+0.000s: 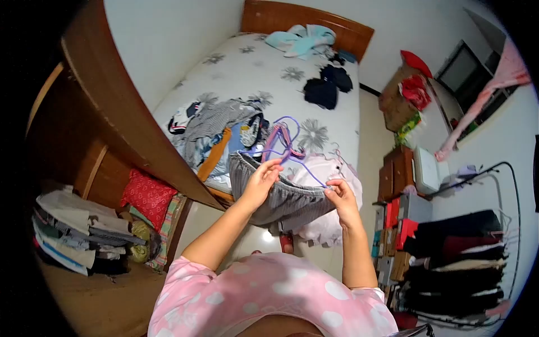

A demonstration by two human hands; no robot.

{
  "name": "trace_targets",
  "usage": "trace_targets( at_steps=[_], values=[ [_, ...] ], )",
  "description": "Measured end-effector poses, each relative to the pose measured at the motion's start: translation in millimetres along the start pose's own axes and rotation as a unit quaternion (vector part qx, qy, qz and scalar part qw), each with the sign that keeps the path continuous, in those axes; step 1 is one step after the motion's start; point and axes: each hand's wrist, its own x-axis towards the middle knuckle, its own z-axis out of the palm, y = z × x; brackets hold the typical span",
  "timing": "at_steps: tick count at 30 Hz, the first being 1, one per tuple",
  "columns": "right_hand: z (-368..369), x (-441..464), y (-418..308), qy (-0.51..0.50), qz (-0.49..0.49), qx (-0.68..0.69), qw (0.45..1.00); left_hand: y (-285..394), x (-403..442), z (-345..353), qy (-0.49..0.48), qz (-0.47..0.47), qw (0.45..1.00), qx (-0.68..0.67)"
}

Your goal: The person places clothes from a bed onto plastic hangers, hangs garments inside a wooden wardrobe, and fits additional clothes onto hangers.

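Grey striped pants with an elastic waist hang in front of me at the foot of the bed; their leg length is hidden. A purple wire hanger lies at the waistband, its hook pointing away from me. My left hand is closed on the waistband near its middle, close to the hanger's bar. My right hand pinches the waistband at the right end, by the hanger's corner. Just beyond, pink and purple hangers lie on the bed. A pale pink garment drapes over the bed's edge beside my right hand.
The bed holds a clothes pile at left, dark folded clothes and a light-blue cloth. An open wardrobe with hanging clothes stands left. Boxes and a clothes rack stand right.
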Motion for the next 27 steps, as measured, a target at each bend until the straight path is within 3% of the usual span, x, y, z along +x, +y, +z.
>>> trace_targets(
  at_steps=[4,7,11,16,27],
  values=[
    [-10,-26,14,0.046,0.029,-0.007,0.998,-14,16,27,-0.015,-0.077,0.958,-0.276],
    [-28,-41,16,0.065,0.043,0.007,0.997,-37,22,44,-0.008,-0.133,0.931,-0.339],
    [-58,-49,24,0.07,0.064,0.004,0.995,-66,18,63,-0.011,-0.168,0.929,-0.328],
    [-94,-26,48,0.044,0.091,-0.018,0.995,-92,24,81,0.058,-0.196,0.945,-0.256],
    [-232,131,85,-0.074,0.109,-0.039,0.99,-173,141,143,0.198,-0.222,0.931,-0.213]
  ],
)
